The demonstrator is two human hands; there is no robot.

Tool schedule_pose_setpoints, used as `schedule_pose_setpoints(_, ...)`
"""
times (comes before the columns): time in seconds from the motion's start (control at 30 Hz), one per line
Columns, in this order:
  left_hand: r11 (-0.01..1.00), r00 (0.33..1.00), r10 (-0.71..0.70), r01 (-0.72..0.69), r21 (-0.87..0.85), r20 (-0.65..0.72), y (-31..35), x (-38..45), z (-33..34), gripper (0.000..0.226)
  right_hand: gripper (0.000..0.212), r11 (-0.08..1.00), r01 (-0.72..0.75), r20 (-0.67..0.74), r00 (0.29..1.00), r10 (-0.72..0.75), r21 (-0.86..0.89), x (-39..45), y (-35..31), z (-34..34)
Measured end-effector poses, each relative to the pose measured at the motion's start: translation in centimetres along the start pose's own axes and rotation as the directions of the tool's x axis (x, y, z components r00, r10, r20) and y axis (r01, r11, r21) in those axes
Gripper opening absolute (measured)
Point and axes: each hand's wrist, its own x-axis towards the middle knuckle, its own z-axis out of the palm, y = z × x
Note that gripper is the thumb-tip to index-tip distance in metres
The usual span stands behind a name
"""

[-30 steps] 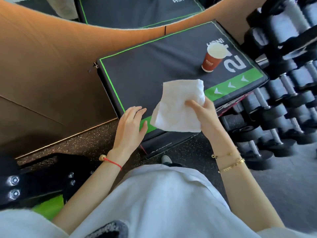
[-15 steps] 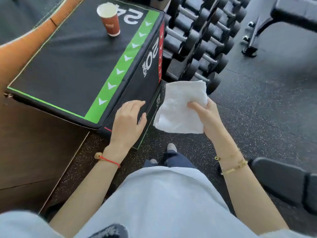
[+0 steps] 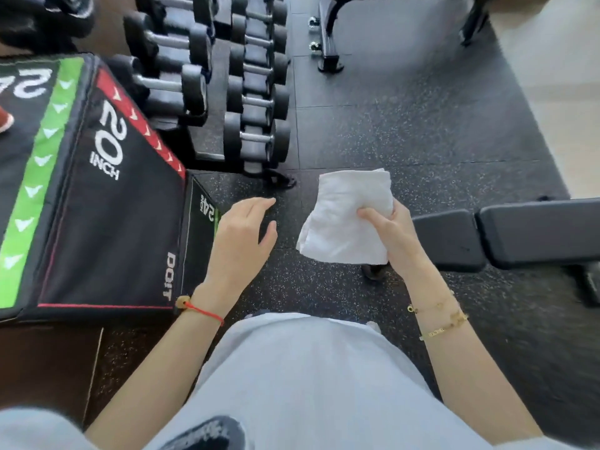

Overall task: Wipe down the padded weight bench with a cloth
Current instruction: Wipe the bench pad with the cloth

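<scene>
I see my right hand (image 3: 394,237) raised in front of my body, forearm angled up from the lower right, its fingers (image 3: 373,213) curled round a folded white cloth (image 3: 344,216). The thumb and fingers pinch the cloth's right edge, and the rest of it hangs free above the speckled rubber floor (image 3: 406,125). My left hand (image 3: 242,237) hovers palm down beside it, fingers relaxed and slightly spread, holding nothing, close to the corner of the black plyo box (image 3: 107,203) marked 20 INCH. The padded weight bench (image 3: 506,237) lies just right of my right hand, its two black pads end to end, the cloth apart from it. Dumbbells (image 3: 256,102) sit racked beyond the hands. A red string circles my left wrist; gold bracelets circle the right.
</scene>
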Motion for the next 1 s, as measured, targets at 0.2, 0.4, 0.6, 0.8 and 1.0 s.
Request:
schedule_pose_setpoints(0.2, 0.997, 1.000, 0.004, -0.005, -0.071, -0.003, 11.1, 1.2, 7.8, 0.036, 0.024, 0.999, -0.030, -0.092, 0.995, 0.027, -0.032, 0.1, 1.2, -14.5)
schedule_pose_setpoints(0.4, 0.997, 0.999, 0.020, -0.018, -0.075, 0.029, 20.3, 1.8, 13.7, 0.037, 0.023, 0.995, -0.055, -0.110, 0.993, 0.046, -0.085, 1.2, 2.0, -25.3)
schedule_pose_setpoints(0.6, 0.996, 0.993, 0.059, -0.052, -0.072, 0.104, 25.6, 3.2, 17.0, 0.037, 0.028, 0.994, -0.080, -0.162, 0.984, 0.068, -0.069, 2.9, 3.3, -31.3)
schedule_pose_setpoints(0.8, 0.993, 0.982, 0.115, -0.109, -0.046, 0.151, 28.3, 5.0, 20.0, 0.036, 0.029, 0.996, -0.075, -0.199, 0.978, 0.066, -0.039, 4.6, 4.6, -34.8)
schedule_pose_setpoints(1.0, 0.992, 0.978, 0.124, -0.123, -0.014, 0.168, 30.6, 6.4, 22.6, 0.036, 0.022, 0.994, -0.107, -0.202, 0.974, 0.102, -0.013, 6.7, 5.8, -39.0)
